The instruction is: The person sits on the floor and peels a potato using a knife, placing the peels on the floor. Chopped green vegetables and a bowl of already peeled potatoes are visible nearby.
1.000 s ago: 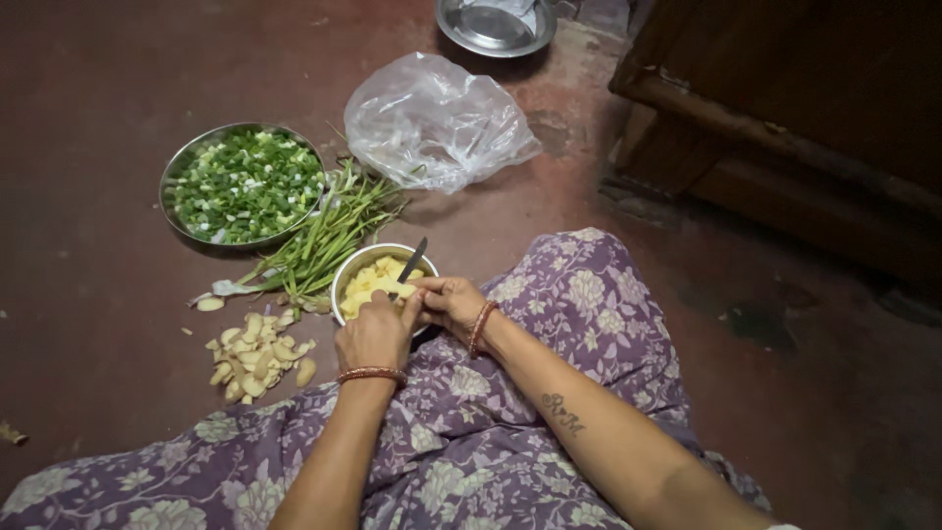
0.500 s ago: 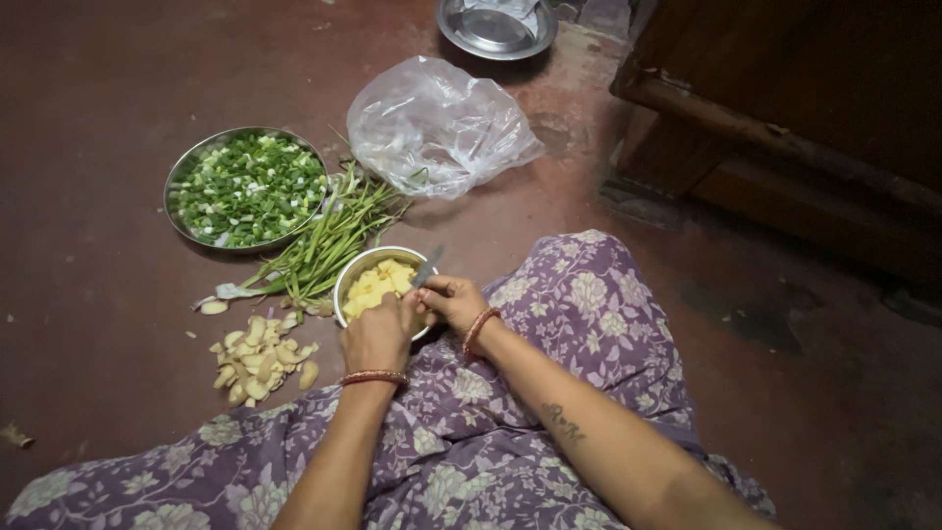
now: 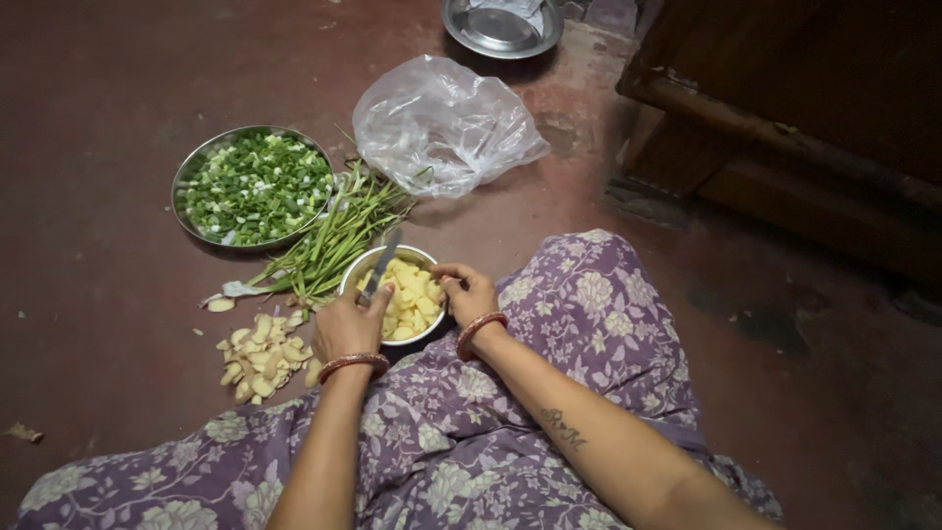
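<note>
A small steel bowl [image 3: 397, 250] of pale yellow cut pieces [image 3: 412, 302] stands on the floor in front of my knees. My left hand [image 3: 345, 329] is at the bowl's near left rim, closed on a knife [image 3: 383, 263] whose blade slants up over the bowl. Fingers curled, my right hand [image 3: 471, 294] grips the bowl's right rim. Both wrists wear red bangles.
A pile of pale peelings [image 3: 257, 355] lies left of the bowl. Green stalks [image 3: 334, 240] and a steel plate of chopped greens [image 3: 253, 185] lie beyond. Further back are a clear plastic bag [image 3: 446, 123] and another steel plate [image 3: 500, 27]. Dark wooden furniture [image 3: 805, 98] stands at right.
The knife has passed from my right hand to my left, its blade now over the bowl's left side. My hands have parted, and my right hand has gone to the bowl's right rim.
</note>
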